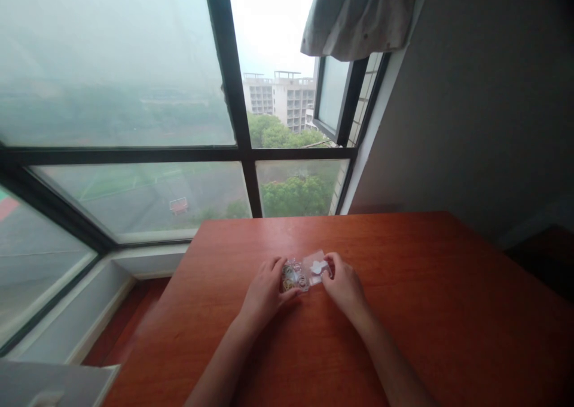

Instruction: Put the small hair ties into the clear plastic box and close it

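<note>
On the wooden table lies a small clear plastic box (295, 275) with several ring-like pieces inside, some silvery and some yellowish. My left hand (269, 287) grips it from the left, thumb along the near edge and fingers at the far side. Joined to or lying against its right side is a clear flap that looks like its lid (313, 266), with a white piece (318, 267) on it. My right hand (343, 284) is closed in a pinch at the right edge of this lid. The fingertips partly cover that edge.
The reddish-brown wooden table (215, 341) reaches to a window with dark frames (179, 155). One pane (334, 96) at the upper right stands open, below a curtain (359, 18). A grey wall (466, 120) rises on the right.
</note>
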`<state>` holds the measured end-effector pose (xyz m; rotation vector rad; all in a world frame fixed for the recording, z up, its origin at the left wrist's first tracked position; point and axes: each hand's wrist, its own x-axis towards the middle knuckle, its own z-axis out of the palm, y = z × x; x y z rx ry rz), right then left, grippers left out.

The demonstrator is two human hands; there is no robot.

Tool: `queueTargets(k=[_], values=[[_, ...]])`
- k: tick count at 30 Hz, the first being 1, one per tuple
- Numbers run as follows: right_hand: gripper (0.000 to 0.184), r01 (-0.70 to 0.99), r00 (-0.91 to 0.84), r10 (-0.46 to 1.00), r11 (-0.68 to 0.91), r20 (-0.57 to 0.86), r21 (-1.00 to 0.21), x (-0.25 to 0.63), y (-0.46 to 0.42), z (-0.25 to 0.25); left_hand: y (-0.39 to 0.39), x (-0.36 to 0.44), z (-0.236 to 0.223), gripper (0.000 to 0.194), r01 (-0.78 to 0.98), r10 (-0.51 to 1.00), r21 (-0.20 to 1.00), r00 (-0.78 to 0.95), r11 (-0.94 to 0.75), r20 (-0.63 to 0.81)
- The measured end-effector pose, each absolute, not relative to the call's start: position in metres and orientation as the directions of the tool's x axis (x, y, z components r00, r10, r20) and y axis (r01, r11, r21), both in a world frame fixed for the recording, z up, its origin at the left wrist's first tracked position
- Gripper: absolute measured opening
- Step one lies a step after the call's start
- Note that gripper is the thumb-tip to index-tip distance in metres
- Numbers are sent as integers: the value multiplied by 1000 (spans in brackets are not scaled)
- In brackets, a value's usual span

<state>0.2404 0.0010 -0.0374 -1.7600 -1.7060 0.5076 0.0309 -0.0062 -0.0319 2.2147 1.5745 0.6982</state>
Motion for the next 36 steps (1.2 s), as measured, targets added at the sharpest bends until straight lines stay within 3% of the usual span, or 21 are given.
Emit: queueTargets(k=[4,7,9,14,23,36], values=[[53,564,-46,954,270,297,-780,224,-10,-32,-6,33,-37,69,774,933,522,273,-358,234],[39,560,-253,880,473,403,-680,214,-18,-27,-6,35,-42,75,765,928,528,273,-369,252],[26,560,-316,849,528,424,-638,212,-21,-25,-6,36,-44,76,765,930,530,269,-365,251],[20,546,-371,838,545,400,-636,219,-17,-26,-7,38,-41,67,768,933,531,270,-357,238],[47,556,-436,871,458,225,-693,236,-10,-29,-10,29,-28,74,674,899,602,382,-429,213],[37,495,-512,796,581,323,-646,233,-10,-23,-9,27,-23,80,588,893,687,396,-426,215]])
